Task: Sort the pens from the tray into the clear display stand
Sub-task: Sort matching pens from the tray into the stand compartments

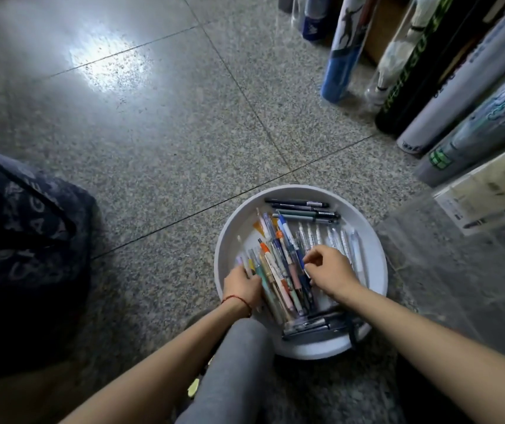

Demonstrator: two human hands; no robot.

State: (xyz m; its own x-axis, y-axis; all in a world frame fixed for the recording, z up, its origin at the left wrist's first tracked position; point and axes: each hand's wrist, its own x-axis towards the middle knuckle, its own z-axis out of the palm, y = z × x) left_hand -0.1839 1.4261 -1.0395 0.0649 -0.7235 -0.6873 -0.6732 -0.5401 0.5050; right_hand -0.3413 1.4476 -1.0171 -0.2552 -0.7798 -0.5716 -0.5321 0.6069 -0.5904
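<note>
fingers (311, 259) of right hand (330, 270) pinching pens (280, 270), left hand (241, 286) touching them

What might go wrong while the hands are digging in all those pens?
1. The pens lie heaped and crossed in the tray. As the right hand pinches some, others may drag along and roll over the low rim onto the floor.
2. The grey knee sits close to the tray's near edge, so a shift might nudge it.
3. The clear display stand beside the right arm is hard to see and might get bumped.
</note>
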